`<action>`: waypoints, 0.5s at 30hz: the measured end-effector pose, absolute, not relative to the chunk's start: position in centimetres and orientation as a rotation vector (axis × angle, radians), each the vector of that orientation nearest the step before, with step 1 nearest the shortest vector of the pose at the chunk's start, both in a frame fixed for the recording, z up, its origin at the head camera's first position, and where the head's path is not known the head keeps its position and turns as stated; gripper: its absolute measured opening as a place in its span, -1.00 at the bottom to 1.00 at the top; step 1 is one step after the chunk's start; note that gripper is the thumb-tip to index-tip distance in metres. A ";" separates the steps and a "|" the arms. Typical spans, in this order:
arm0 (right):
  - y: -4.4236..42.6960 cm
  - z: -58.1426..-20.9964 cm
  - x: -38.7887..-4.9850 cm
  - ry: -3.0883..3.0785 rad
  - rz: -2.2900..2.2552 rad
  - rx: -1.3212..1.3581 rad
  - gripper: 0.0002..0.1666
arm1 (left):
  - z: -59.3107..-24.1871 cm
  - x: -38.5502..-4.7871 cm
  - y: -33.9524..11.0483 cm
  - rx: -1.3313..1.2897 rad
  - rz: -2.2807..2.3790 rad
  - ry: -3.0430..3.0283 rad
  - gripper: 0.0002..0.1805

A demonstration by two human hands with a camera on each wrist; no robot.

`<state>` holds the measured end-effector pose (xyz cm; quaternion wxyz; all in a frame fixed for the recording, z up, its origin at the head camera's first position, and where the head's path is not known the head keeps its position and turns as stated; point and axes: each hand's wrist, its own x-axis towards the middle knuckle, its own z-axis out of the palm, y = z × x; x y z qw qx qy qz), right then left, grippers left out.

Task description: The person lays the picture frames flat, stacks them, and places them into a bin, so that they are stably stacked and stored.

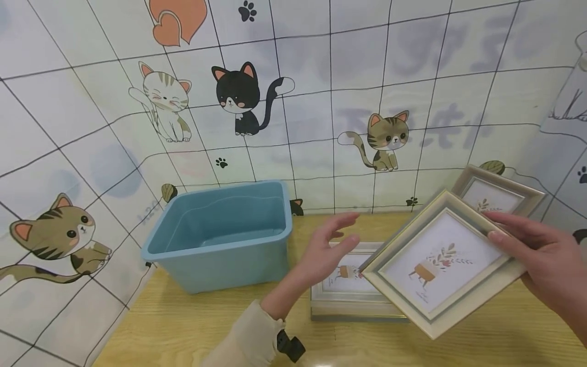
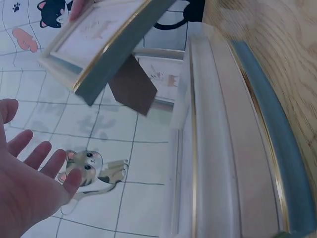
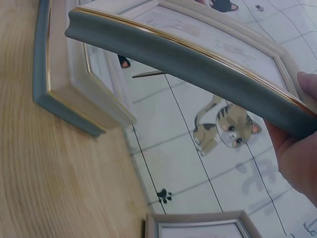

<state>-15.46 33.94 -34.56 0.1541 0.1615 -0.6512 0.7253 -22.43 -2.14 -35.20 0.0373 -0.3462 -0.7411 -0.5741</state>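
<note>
My right hand (image 1: 545,255) grips a cream and blue-grey picture frame (image 1: 440,265) by its right corner, holding it tilted above the table. In the right wrist view, the held frame's blue-grey edge (image 3: 188,64) shows, with the hand (image 3: 299,158) at its end. My left hand (image 1: 323,252) is raised over the lying frames, fingers apart and holding nothing; the left wrist view shows its fingers spread (image 2: 29,183). Beneath the hands, frames lie stacked (image 1: 348,308) on the table, the top one showing a plant picture. Part of this stack is hidden by the held frame.
A blue plastic bin (image 1: 224,265) stands left of the stack, near the wall. Another, brownish frame (image 1: 532,198) is at the back right, partly behind the held one. A patterned wall covering (image 1: 307,122) rises behind the wooden table (image 1: 183,326).
</note>
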 end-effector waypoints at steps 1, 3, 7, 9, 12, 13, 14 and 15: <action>33.6 -34.7 -15.5 -1.866 2.093 0.476 -0.41 | -35.0 -22.3 -2.0 -1.115 -1.792 -2.258 -0.51; 32.8 -34.9 -15.4 -1.876 2.109 0.497 -0.42 | -34.7 -22.0 -1.9 -1.209 -1.860 -2.230 -0.50; 31.5 -35.3 -15.4 -1.817 2.182 0.568 -0.41 | -34.4 -21.4 -1.5 -1.347 -1.994 -2.215 -0.46; 30.9 -35.5 -15.4 -1.785 2.218 0.600 -0.41 | -34.5 -21.2 -1.4 -1.393 -2.048 -2.220 -0.45; 30.2 -35.7 -15.4 -1.750 2.255 0.640 -0.40 | -34.7 -21.0 -1.4 -1.446 -2.126 -2.218 -0.45; 30.0 -35.8 -15.4 -1.737 2.265 0.653 -0.40 | -34.8 -20.9 -1.4 -1.458 -2.155 -2.219 -0.44; 29.8 -35.8 -15.4 -1.732 2.273 0.663 -0.40 | -34.9 -20.8 -1.4 -1.463 -2.176 -2.225 -0.44; 29.6 -35.9 -15.4 -1.728 2.276 0.669 -0.39 | -35.0 -20.8 -1.4 -1.467 -2.190 -2.234 -0.44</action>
